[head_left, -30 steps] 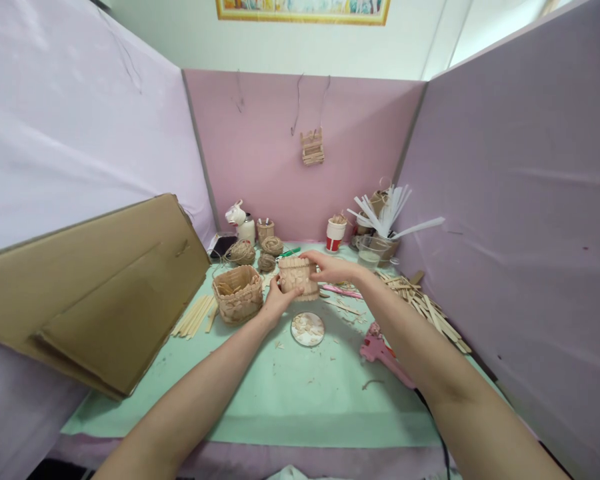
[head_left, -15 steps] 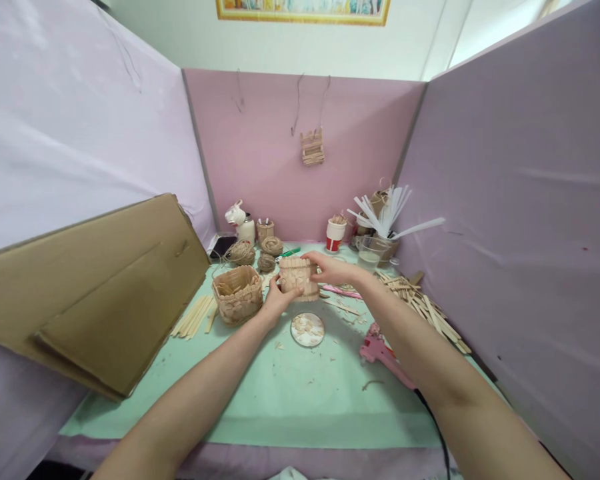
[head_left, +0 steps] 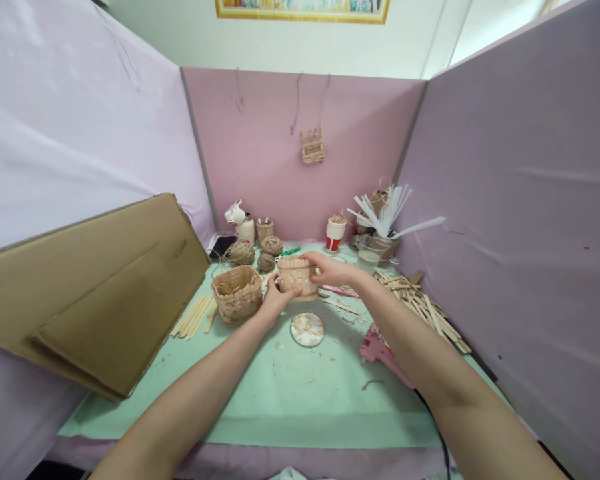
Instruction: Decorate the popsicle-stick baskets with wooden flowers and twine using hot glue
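Between my two hands is a small wooden-stick basket (head_left: 296, 275), its side covered with pale wood pieces. My left hand (head_left: 278, 300) grips its lower left, thumb across the front. My right hand (head_left: 329, 269) holds its upper right side, with some fingers hidden behind it. Just below stands a round dish (head_left: 307, 329) with small pale wood chips in it. To the left sits a larger wooden-stick basket (head_left: 238, 300) with sticks inside. A pink glue gun (head_left: 384, 353) lies under my right forearm, partly covered by it.
Balls of twine (head_left: 241, 252) lie behind the larger basket. Flat wooden sticks (head_left: 194, 317) are at the left, and a pile of sticks (head_left: 430, 307) at the right. Cardboard (head_left: 105, 293) leans on the left. A red-and-white cup (head_left: 335, 235) stands at the back.
The small basket has shifted very slightly left with both hands still on it. Nothing else visibly differs.
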Available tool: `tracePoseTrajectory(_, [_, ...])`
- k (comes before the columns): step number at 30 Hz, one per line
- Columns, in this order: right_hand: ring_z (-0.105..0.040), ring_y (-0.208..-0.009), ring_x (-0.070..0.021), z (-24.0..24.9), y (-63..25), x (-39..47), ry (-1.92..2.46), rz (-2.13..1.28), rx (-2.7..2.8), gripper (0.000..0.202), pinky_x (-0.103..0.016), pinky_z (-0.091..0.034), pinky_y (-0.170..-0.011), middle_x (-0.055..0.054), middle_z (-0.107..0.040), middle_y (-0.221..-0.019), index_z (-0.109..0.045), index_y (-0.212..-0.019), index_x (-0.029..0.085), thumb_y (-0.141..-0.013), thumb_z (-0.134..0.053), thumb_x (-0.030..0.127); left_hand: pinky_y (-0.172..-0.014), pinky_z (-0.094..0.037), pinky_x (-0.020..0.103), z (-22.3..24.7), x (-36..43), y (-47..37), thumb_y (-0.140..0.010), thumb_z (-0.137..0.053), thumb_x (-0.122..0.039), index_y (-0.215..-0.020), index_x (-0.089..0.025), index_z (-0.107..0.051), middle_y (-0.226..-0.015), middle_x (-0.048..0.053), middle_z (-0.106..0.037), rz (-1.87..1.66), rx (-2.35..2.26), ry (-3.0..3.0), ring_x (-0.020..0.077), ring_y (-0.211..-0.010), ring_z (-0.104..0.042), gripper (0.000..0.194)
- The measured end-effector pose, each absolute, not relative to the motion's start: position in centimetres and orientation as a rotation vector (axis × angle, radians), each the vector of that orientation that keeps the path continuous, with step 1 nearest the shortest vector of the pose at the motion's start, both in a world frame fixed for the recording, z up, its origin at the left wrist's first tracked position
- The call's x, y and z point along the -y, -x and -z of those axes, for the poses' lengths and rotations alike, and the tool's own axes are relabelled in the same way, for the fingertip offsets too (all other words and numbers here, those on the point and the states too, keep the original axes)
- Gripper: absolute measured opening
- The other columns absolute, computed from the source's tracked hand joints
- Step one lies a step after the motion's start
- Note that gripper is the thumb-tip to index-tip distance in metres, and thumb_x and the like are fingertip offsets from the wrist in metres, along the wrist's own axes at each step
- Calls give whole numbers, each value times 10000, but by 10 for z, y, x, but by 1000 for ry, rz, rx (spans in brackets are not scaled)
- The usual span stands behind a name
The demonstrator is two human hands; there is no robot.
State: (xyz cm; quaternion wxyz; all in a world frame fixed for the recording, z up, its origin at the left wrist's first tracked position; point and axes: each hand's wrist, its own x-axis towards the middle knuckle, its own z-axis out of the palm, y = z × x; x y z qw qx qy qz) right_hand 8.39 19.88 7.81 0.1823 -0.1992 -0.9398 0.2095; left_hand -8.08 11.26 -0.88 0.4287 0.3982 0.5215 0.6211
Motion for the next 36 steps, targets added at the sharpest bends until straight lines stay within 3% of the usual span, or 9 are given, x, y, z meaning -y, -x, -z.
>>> tracePoseTrajectory(8, [-462,-1152,-221,-73,-88,-185,489,-475,2641,466,-396,-380,-974,-109,-525,-1210,-527,-1106,160,-666,-479,13,-1042,-351,377,17,-118,85,-561,-790,-190,-1272,-186,-357,-1322,143,-481,-1616,-1339,-1212,232,-1232,-462,833])
tracePoseTrajectory(15, [-423,-1175,-212,-57,-85,-171,438,-415,2608,515,-414,-335,-1025,-111,-506,-1189,-526,-1073,157,-607,-430,-41,-1040,-349,364,20,-120,88,-531,-755,-93,-1252,-178,-381,-1291,126,-513,-1565,-1414,-1315,241,-1206,-482,816])
tracePoseTrajectory(24, [-330,-1298,-233,-69,-100,-157,618,-398,2449,576,-438,-286,-1076,-122,-379,-1358,-437,-1267,189,-715,-450,24,-1077,-291,377,8,-110,86,-492,-732,-31,-1242,-186,-421,-1285,113,-516,-1543,-1500,-1299,261,-1252,-436,827])
tracePoseTrajectory(29, [-448,-1178,-245,-79,-124,-114,806,-348,2273,393,-418,-346,-998,-91,-520,-1221,-492,-1207,231,-823,-497,147,-1092,-246,425,-2,-88,81,-495,-716,-17,-1212,-156,-460,-1279,143,-508,-1481,-1609,-1314,314,-1264,-399,774])
tracePoseTrajectory(33, [-546,-989,-232,-63,-132,-85,981,-371,2233,183,-366,-407,-861,-84,-622,-1025,-595,-1006,211,-841,-520,188,-1081,-263,392,-9,-68,79,-593,-689,-75,-1222,-206,-473,-1292,105,-504,-1479,-1653,-1530,276,-1237,-421,677])
tracePoseTrajectory(36, [-567,-841,-204,-45,-127,-80,1104,-397,2283,116,-314,-408,-756,-64,-646,-868,-627,-834,197,-831,-515,166,-1013,-333,383,-16,-60,78,-697,-617,-152,-1025,-193,-588,-1094,80,-596,-1444,-1770,-1745,242,-1091,-504,331])
